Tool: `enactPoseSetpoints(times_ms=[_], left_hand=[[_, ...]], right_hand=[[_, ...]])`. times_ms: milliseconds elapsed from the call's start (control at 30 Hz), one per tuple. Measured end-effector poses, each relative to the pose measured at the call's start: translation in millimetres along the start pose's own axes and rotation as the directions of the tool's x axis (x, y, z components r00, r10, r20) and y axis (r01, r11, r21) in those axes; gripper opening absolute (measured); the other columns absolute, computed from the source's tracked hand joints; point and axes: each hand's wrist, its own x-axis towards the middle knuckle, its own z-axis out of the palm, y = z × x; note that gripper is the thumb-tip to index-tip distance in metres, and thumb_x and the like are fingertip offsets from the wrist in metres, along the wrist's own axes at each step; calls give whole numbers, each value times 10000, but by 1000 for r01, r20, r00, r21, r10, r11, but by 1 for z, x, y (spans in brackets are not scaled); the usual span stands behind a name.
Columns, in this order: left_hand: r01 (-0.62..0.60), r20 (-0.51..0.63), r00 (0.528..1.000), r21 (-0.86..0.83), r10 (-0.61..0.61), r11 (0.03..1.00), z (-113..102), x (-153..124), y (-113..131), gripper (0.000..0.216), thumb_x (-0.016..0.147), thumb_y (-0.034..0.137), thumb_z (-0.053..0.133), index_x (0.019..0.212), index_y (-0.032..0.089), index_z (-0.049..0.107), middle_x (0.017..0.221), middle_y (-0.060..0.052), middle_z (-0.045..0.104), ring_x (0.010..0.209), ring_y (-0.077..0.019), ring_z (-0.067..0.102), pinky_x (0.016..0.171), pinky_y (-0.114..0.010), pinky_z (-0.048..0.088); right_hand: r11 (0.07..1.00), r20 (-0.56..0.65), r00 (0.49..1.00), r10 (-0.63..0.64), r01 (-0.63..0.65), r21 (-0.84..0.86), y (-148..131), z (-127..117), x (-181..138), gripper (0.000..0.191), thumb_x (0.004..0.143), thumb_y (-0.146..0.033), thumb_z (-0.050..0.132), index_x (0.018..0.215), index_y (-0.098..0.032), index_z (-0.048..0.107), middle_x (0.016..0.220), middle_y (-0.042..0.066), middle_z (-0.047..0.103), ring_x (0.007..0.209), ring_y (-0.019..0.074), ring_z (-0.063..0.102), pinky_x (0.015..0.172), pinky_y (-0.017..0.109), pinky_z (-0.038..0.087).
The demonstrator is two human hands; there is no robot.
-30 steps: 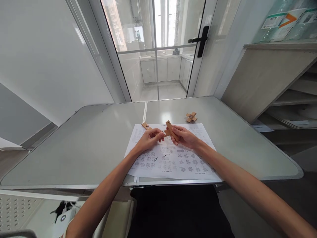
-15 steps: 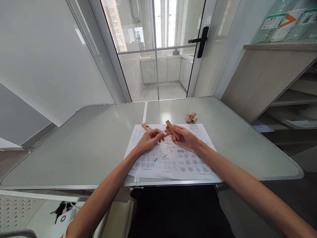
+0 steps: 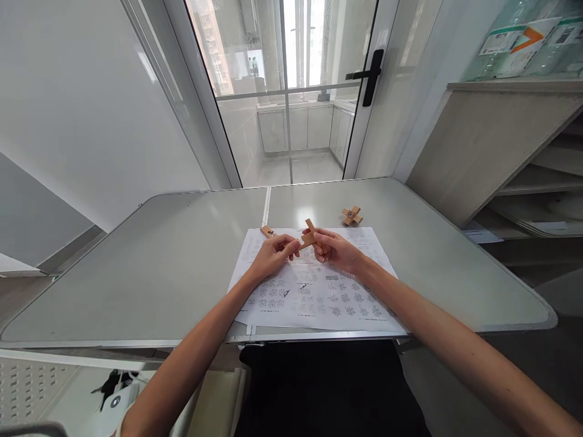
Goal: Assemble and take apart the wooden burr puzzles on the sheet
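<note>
Two wooden puzzle pieces (image 3: 309, 238) meet at an angle between my hands, above a printed sheet. The fingers of my left hand (image 3: 274, 254) are closed on the left end of one piece. My right hand (image 3: 336, 249) pinches the other piece, whose upper end sticks up past the fingertips. How the two pieces join is partly hidden by my fingers. Just beyond my left hand, another wooden piece (image 3: 266, 231) with a dark mark lies on the sheet's upper left edge. An assembled wooden cross-shaped puzzle (image 3: 352, 215) rests behind the sheet, to the right.
The printed sheet (image 3: 314, 303), covered in small diagrams, lies on the grey table (image 3: 136, 273) near its front edge. Behind the table stands a glass door with a black handle (image 3: 371, 76). A wooden shelf (image 3: 496, 139) with plastic bottles (image 3: 523, 45) is at the right.
The piece in my right hand has turned slightly, now showing a narrower side. Both hands have shifted a little; the loose piece and the cross-shaped puzzle stay in place.
</note>
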Motion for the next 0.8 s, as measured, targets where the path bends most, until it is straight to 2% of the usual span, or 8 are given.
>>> enactPoseSetpoints(times_ms=[800], left_hand=[[-20, -56, 998, -6, 20, 1000, 0, 0, 2, 382, 977, 544, 647, 891, 177, 709, 782, -25, 704, 655, -132, 585, 661, -281, 466]], right_hand=[[1000, 11, 1000, -3, 3, 1, -2, 2, 0, 374, 903, -422, 789, 1212, -230, 702, 641, -46, 597, 531, 106, 541, 502, 236, 436]])
